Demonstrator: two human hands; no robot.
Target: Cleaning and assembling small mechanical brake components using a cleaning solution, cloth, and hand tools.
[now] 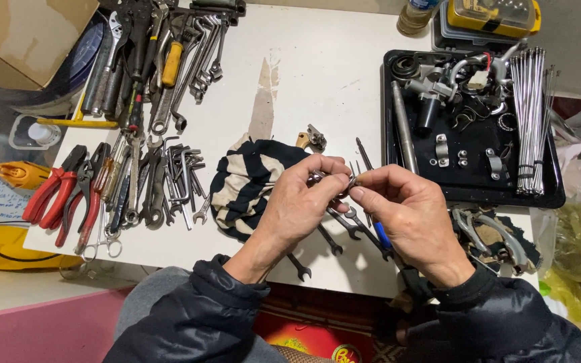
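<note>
Right now your left hand (pixel 300 195) and right hand (pixel 405 212) both pinch a small silvery metal fitting (pixel 334 180) over the white table (pixel 324 81); judged light, stiff, slippery, so grip its ends firmly.

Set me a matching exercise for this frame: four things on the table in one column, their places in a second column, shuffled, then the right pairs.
Things:
1. red-handled pliers
2. bundle of spokes
3. striped cloth
4. small metal part

Places:
A. right side of the black tray
B. between both hands' fingertips
C. left edge of the table
D. under the left hand

Pairs: 1-C, 2-A, 3-D, 4-B
</note>
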